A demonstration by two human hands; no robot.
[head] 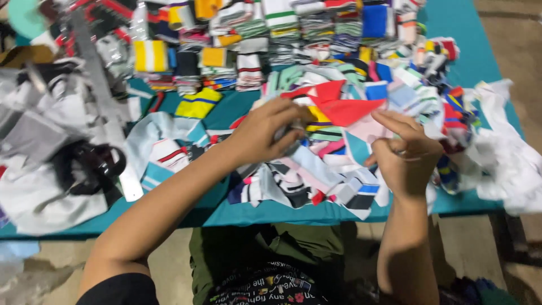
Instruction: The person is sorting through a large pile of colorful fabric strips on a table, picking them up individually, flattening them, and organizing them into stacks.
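1. Sorting through a loose heap of knit collar pieces, lying in the middle of the desk right in front of the body.
2. Gripping a striped piece from the heap with the left hand, fingers curled together and clamped on the cloth.
3. Holding the right hand just beside it, index finger out toward a red piece, other fingers curled in; cannot tell whether pinching any cloth.
4. Judging the step as picking one piece out of the pile; next move likely calling for lifting it free without dragging neighbours along.
5. Sitting beyond the heap: neat folded stacks in rows along the far side of the desk.
6. Lying to the left: grey and white cloth with a long metal ruler across it.
7. Spilling off the right edge: white scraps.
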